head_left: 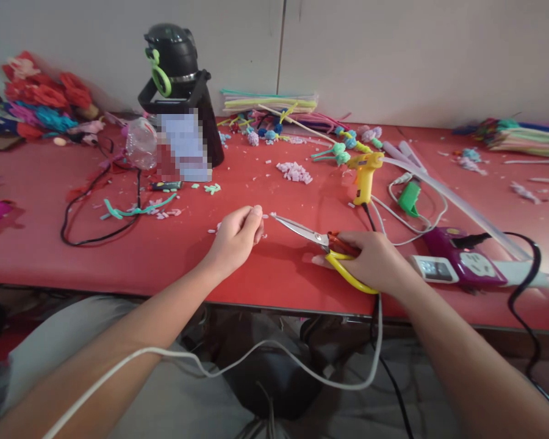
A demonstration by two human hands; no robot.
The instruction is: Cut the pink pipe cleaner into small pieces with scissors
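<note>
My left hand (236,236) is pinched, thumb against fingers, with a short pale-pink tip of pipe cleaner (265,216) poking out; the rest is hidden in the fingers. My right hand (370,259) grips scissors (302,230) with yellow and red handles. Their blades look closed or nearly so, and point left, with the tips just right of the pinched fingers. A small pale bit sits at the blade tips. Beyond the hands lies a pile of cut pale-pink pieces (294,172) on the red table (201,213).
A yellow glue gun (365,175) stands behind the scissors, near a purple power strip (466,259) with cables. A black bottle (183,79) and a phone (185,146) stand back left. Bundled pipe cleaners (269,102) lie along the wall. A white cable (274,347) hangs across my lap.
</note>
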